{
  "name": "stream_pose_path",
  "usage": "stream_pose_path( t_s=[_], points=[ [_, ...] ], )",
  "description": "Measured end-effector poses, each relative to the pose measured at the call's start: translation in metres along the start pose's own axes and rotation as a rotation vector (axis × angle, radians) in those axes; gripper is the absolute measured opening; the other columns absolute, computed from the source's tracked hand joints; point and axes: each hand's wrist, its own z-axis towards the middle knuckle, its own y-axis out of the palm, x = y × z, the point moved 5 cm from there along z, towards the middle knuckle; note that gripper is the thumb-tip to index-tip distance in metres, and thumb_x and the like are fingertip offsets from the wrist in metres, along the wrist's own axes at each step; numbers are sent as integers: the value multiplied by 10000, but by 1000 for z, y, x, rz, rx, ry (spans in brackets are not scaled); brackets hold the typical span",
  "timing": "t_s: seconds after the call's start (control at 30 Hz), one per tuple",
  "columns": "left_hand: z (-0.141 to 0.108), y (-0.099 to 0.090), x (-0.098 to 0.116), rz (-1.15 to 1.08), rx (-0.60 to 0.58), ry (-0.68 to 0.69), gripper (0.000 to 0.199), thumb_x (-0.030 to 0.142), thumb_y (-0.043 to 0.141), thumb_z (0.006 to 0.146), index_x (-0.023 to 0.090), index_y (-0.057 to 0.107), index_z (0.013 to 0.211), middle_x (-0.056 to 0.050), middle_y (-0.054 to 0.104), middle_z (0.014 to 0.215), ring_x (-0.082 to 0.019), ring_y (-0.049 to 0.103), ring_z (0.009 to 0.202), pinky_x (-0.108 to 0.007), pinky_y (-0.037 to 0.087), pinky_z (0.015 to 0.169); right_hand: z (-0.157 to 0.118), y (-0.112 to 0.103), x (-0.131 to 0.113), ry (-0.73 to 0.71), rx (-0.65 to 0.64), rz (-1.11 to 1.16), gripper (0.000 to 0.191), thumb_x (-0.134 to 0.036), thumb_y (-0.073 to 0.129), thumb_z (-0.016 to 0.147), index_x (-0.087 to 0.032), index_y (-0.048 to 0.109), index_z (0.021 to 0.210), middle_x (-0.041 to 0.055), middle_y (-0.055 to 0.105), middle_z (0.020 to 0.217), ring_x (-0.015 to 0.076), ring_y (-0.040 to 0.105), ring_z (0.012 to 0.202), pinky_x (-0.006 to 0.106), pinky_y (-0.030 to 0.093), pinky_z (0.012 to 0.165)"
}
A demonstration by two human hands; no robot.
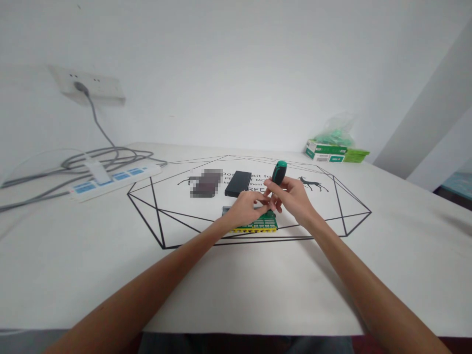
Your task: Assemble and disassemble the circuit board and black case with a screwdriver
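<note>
Screwdriver (280, 172): which side has it?

— Right hand (295, 196). Thumb and fingers closed about the lower part of the handle. Green cap and dark grip rise above them, nearly upright, leaning slightly right. Shaft and tip hidden by the fingers.

— Left hand (243, 209)?

— Back uppermost, fingers curled inward, gap narrow. It lies over the green-and-yellow slab (262, 225), fingertips close to those of the right hand. Whether they pinch anything: cannot tell.

— Slab position?

— On the bench (236, 295), below both hands. Toothed yellow edge faces the wearer; left hand covers part of the green upper surface.

— Arm pose?

— Both forearms enter over the bench's near edge and converge. Left forearm (155, 285) slants up and rightward, right forearm (361, 270) up and leftward; right palm turned inward.

— Anything close by?

— Black rectangular case (238, 184) just beyond the left hand. Pixelated object (205, 184) left of that; kind not legible.
</note>
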Motion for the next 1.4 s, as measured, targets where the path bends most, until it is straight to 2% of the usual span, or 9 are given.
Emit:
stream_pose_path(
  t_s=[0.13,0.27,0.53,0.7,0.83,1.1,1.23,1.33,1.4],
  points=[
    [1,-1,0,-18,14,-29,153,122,608,779,174,752,781,-18,756,814,-170,688,803,-275,493,837,0,0,0,-3,7,-14,417,-538,700,714,-134,600,719,42,645,657,93,536,387,197,360,304],
    [2,-1,-1,-36,39,-61,115,138,636,764,160,749,771,-22,748,765,-166,682,748,-261,509,756,0,-1,0,-18,1,-18,411,-534,692,727,-132,607,742,34,636,643,100,544,391,199,365,303],
    [0,-1,3,-7,-19,-6,141,164,596,784,146,736,790,-40,748,802,-174,677,767,-280,502,775,-1,-1,-1,-16,8,-20,430,-546,685,732,-127,599,696,39,627,625,98,538,383,199,372,301],
    [-1,0,0,21,-86,-2,169,117,604,734,157,739,828,-41,748,885,-192,677,863,-287,493,854,0,-2,-2,-8,25,-11,440,-556,688,725,-130,592,675,39,623,627,99,545,382,198,371,300],
    [-1,1,-3,31,-122,1,193,90,616,712,148,737,851,-46,740,900,-193,672,860,-293,497,847,0,-4,-3,-15,53,15,437,-558,699,710,-132,604,700,43,637,634,104,549,375,202,366,295],
    [0,0,-8,21,-53,-33,122,143,629,767,159,742,809,-22,742,826,-177,672,809,-275,491,794,-1,-6,-8,-32,84,73,440,-557,713,692,-129,614,729,42,641,667,98,539,379,211,363,300],
    [2,-8,-10,93,20,-71,163,147,627,767,160,753,869,-28,747,819,-177,674,787,-277,494,791,-1,-9,-12,-59,119,101,427,-542,711,705,-127,616,745,37,629,674,90,533,389,206,358,313],
    [4,-24,-14,201,41,-85,199,172,608,785,188,756,916,-32,754,903,-179,672,814,-290,495,808,-1,-13,-13,-68,159,106,427,-546,697,717,-128,612,743,46,636,679,90,532,391,208,358,319],
    [3,-39,-19,280,39,-101,187,182,605,779,191,763,879,-39,754,908,-185,672,817,-289,494,792,0,-15,-11,-56,179,102,435,-554,697,711,-129,610,735,45,634,663,91,526,383,210,352,316]
  ],
)
